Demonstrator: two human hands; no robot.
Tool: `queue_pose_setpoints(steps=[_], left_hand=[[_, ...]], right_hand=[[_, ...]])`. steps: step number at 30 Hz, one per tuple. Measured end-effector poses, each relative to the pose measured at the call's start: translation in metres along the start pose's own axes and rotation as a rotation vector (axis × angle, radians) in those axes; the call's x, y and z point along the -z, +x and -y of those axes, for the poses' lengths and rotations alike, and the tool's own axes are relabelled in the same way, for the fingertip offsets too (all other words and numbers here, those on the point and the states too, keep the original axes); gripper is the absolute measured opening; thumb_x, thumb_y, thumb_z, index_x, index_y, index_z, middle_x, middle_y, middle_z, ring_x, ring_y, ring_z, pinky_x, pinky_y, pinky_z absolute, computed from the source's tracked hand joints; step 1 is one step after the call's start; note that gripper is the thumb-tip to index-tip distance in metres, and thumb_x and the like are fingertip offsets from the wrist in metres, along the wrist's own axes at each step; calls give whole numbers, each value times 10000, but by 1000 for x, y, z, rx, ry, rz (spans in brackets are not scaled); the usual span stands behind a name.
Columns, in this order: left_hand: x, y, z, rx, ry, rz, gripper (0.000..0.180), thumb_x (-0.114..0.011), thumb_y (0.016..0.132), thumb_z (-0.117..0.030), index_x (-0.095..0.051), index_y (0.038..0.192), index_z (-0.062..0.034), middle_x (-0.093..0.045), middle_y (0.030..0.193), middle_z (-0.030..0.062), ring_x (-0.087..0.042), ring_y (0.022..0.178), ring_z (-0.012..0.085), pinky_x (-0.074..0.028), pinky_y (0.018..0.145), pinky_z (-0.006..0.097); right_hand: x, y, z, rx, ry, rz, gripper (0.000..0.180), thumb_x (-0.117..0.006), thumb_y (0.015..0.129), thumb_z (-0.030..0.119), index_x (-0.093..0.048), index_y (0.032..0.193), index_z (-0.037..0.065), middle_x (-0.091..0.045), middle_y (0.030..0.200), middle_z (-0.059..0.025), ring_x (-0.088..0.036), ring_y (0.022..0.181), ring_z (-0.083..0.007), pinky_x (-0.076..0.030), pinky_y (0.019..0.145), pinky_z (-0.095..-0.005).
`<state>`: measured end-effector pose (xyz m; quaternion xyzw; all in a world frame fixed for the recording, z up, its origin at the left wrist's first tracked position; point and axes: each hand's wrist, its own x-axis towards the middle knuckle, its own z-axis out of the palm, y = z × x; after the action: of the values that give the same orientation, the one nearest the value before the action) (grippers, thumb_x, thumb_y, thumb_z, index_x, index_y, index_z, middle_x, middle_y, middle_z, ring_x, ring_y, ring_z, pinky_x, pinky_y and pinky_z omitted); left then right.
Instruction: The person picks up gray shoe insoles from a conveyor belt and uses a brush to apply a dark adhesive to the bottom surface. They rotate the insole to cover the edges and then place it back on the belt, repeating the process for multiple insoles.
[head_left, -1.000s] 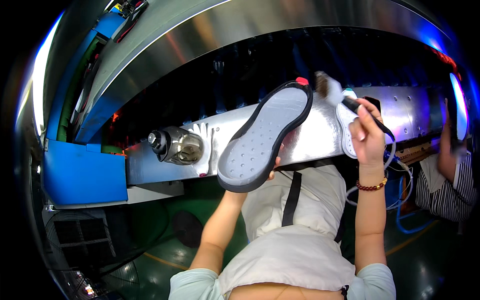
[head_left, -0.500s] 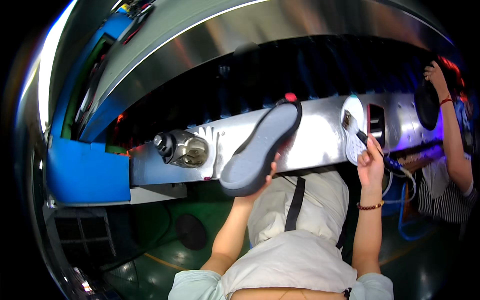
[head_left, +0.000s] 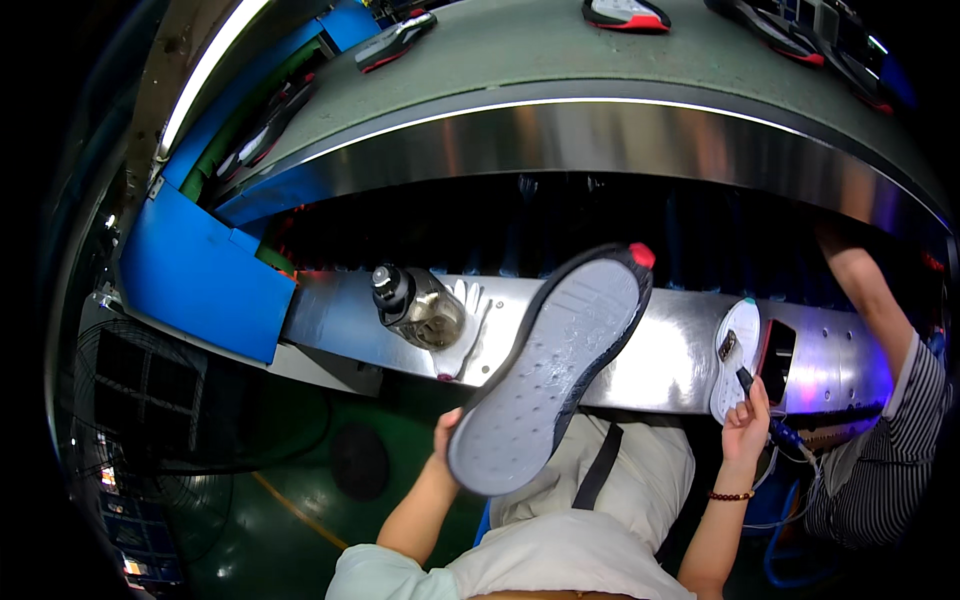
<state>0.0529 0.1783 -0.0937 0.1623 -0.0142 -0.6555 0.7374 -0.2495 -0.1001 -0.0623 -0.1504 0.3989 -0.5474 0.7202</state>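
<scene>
A large shoe sole (head_left: 548, 375), grey inside with a black rim and a red tip, is tilted up in front of me. My left hand (head_left: 447, 438) grips it by the heel end; the thumb shows at its edge while the other fingers are hidden behind. In my right hand (head_left: 745, 425) is a small brush (head_left: 745, 379) with a dark handle, pinched between the fingers. Its bristle end rests on a white sole-shaped piece (head_left: 737, 320) lying on the metal ledge. Faint glossy streaks show on the grey surface of the sole.
On the metal ledge (head_left: 650, 350) stand a dark-capped clear bottle (head_left: 425, 312) and a white glove (head_left: 460, 350). A black phone-like object (head_left: 777, 355) lies by the white piece. Several shoe soles sit on the green belt (head_left: 510, 50). A co-worker's arm (head_left: 868, 285) reaches in at right.
My view has tilted up, showing more of the belt. The sole has come nearer, and my left hand now shows at its left edge. The co-worker's hand has gone under the belt housing.
</scene>
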Motion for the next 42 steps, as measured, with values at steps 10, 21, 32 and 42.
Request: queue_pose_setpoints(steps=[10,21,32,42], left_hand=[[-233,146,-172,-54,348,781,727,-326,812,-554,-171,1332,-72,-165,1362,212,-198,1219,457,-231,909,647],[-297,247,-237,-933,263,-311,819,-392,795,-501,25,1354,-73,-30,1408,173,-124,1295,303,-62,1042,393],[-342,410,-148,-1253,2071,61,620,-537,760,-370,-357,1269,-66,-383,1278,174,-385,1173,282,-309,964,340],[-361,323,-99,-1930,2815,262,263,-597,733,-370,-639,691,-114,-584,611,48,-529,646,202,-358,703,325]], right_hand=[[5,7,-3,-24,31,-2,217,-543,813,89,-518,1025,54,-540,729,22,-416,438,-42,-305,368,-166],[20,4,4,-28,18,-13,204,-530,813,76,-528,1017,57,-540,706,15,-428,448,-53,-316,374,-170],[0,-17,1,23,-39,140,153,-529,822,58,-520,975,55,-519,672,3,-459,520,-64,-353,461,-192],[10,-22,6,33,-45,22,177,-552,807,48,-536,979,12,-536,783,-25,-476,629,-75,-373,513,-180]])
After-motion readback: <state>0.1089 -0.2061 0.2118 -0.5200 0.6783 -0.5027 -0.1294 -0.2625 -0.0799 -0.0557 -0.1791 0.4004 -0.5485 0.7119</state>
